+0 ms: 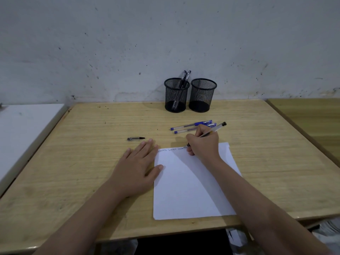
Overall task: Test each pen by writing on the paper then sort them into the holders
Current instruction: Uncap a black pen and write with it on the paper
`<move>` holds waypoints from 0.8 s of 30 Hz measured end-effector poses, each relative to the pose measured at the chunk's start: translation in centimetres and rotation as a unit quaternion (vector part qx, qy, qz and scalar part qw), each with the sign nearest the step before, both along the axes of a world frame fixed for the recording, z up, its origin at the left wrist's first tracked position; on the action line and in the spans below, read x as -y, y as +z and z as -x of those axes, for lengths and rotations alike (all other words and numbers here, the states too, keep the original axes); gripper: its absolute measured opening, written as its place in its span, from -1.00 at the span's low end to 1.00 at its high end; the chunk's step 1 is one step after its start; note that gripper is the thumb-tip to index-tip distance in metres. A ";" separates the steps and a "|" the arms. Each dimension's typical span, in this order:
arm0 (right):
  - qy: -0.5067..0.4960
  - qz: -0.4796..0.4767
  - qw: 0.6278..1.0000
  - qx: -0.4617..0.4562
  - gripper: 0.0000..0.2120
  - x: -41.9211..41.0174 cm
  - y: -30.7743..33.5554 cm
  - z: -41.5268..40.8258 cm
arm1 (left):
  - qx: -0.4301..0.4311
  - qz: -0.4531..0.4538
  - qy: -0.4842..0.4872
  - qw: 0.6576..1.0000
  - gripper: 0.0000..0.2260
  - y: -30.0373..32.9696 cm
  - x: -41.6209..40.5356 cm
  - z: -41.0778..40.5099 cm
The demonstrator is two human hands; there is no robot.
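Fingers [191, 144] of the right hand [203, 142] are pinching a black pen [213, 131], its tip touching the paper [185, 188] beside a handwritten line. Left hand [138, 162] is lying flat, fingers relaxed, thumb holding the sheet's edge. Two blue pens [191, 126] are lying nearby, before two mesh holders [202, 95].

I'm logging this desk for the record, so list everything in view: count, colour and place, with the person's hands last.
mesh pen holders: 2, black, side by side at the desk's far edge by the wall.
pens in the left holder: 2, dark-capped, leaning right; right holder looks empty.
blue-capped pens: 2, clear barrels, lying together on the desk beyond the paper.
pen cap: 1, black, lying alone left of the paper.
paper: 1 sheet, white, a handwritten line along its top.
desk: 1, light wood.
wall: grey, scuffed.
left hand: flat, thumb on the paper's left edge.
right hand: grips a black pen, tip on the paper.
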State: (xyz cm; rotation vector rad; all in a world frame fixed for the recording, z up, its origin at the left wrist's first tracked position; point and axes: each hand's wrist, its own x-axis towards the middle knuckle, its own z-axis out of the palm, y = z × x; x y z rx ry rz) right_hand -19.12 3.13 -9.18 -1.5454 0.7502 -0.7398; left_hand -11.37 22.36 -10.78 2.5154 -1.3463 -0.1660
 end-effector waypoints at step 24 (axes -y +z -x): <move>-0.038 0.008 0.999 0.008 -0.62 0.2 -0.1 0.2 | -0.006 0.018 -0.009 1.000 -0.31 0.0 0.0 -0.2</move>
